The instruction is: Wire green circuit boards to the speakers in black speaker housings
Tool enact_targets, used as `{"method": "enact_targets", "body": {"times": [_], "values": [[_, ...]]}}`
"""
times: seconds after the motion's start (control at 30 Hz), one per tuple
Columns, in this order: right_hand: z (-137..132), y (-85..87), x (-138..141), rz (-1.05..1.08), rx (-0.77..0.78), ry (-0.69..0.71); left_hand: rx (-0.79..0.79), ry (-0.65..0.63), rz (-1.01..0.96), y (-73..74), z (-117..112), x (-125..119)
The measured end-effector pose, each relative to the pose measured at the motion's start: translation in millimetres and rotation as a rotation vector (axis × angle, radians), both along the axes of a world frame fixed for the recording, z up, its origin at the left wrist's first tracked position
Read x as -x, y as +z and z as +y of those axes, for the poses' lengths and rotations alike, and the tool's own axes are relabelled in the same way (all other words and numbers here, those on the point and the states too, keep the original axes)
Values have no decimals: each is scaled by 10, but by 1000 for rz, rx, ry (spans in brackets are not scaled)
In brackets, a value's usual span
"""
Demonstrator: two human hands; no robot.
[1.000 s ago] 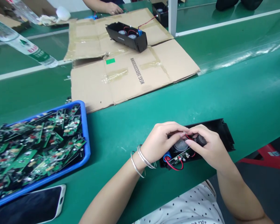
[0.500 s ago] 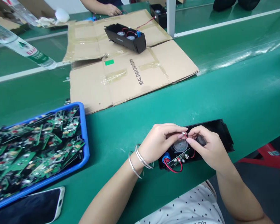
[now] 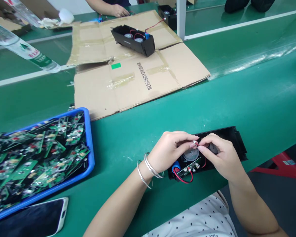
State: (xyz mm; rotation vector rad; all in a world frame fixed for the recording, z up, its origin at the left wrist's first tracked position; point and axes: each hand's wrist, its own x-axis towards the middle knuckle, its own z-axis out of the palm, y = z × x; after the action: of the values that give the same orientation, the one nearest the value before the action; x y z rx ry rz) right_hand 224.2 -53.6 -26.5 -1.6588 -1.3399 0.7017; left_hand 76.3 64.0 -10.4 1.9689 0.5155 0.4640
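Observation:
A long black plastic housing (image 3: 233, 138) lies at the near edge of the green bench, open side up. Inside it I see a round speaker (image 3: 190, 154), a small green circuit board (image 3: 188, 168), a blue capacitor (image 3: 175, 165) and red wires (image 3: 184, 179). My left hand (image 3: 169, 151), with thin bangles on the wrist, and my right hand (image 3: 220, 156) meet above the speaker. The fingertips of both pinch a small white connector (image 3: 194, 142) on a red wire.
A blue tray (image 3: 90, 144) heaped with green circuit boards stands at the left, a phone (image 3: 32, 219) in front of it. Flattened cardboard (image 3: 138, 79) carries another black housing (image 3: 134, 39). A plastic bottle (image 3: 22, 49) lies far left. Another person's hand (image 3: 117, 10) rests at the back.
My right hand rose off the dark round part in the housing, and both hands now pinch the small connector over the speaker. Between the last two frames, barely anything moved.

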Motion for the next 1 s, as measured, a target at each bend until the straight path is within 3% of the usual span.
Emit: {"method": "enact_targets", "body": {"times": [0.47, 0.67, 0.77, 1.0], "values": [[-9, 8, 6, -122, -141, 44, -17, 47, 42, 4, -36, -27], [-4, 5, 0, -89, -125, 95, 33, -29, 9, -3, -1, -8], [-3, 12, -4, -87, -127, 98, -8, -89, -9, -6, 10, 0], [-6, 23, -5, -117, -154, 132, -110, -74, -39, -20, -8, -9]]}}
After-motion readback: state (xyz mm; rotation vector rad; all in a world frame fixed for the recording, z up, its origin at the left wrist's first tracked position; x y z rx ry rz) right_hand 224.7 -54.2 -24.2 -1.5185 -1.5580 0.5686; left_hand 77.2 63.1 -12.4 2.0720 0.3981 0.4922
